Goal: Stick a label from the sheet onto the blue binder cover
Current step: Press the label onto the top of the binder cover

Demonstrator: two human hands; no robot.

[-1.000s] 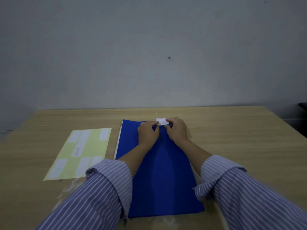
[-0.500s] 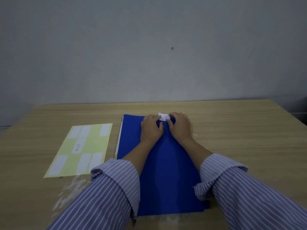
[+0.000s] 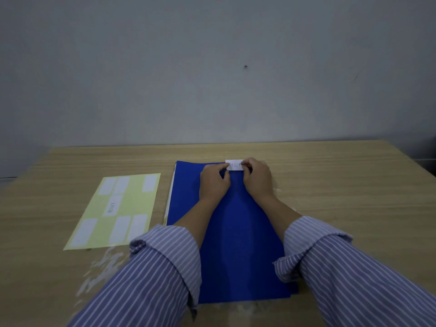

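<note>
- The blue binder cover [image 3: 236,232] lies flat on the wooden table [image 3: 342,185], long side running away from the person, so its far edge is the natural place for a title.
- A white label [image 3: 234,165] with handwritten letters sits at that far edge, to the right of the middle; its upper margin looks to reach slightly past the blue, though the angle makes this hard to judge.
- The left hand [image 3: 213,182] has its fingers curled, fingertips pinching or pressing the label's left end; the right hand [image 3: 257,178] does the same at the right end. Whether they grip it or only press it flat cannot be told.
- Holding both ends likely keeps the strip taut and level, so it goes down straight and without wrinkles.
- The yellow label sheet [image 3: 115,208] rests to the left of the binder, apart from it, within easy reach; several white labels remain on it, one with writing.
- Judged from this, the sticking step is nearly done; smoothing from the middle outward would finish it.
</note>
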